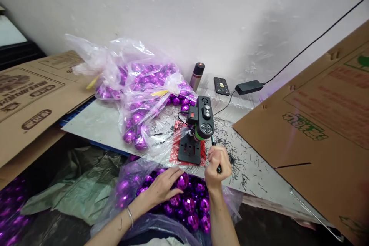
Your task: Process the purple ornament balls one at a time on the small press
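Note:
My right hand [218,163] is closed in a fist round the black grip of a lever [213,140]. That lever comes out from a small black bench machine [205,117] with round vents, a red switch and a flat slotted base [188,152]. A red sheet [174,153] lies under the base. Lower left of the machine, my left hand [165,184] rests over shiny purple faceted balls [188,204] in an open clear plastic bag [152,225]. Its fingers are stretched out and the thumb is apart, close to one ball; contact is unclear.
Tied clear bags of purple balls [138,80] lie behind on the grey board [95,123]. A dark-capped bottle [197,76], a phone [221,86] and a corded power adapter [249,87] sit near the wall. Black scraps litter the board. Cardboard [311,115] flanks both sides.

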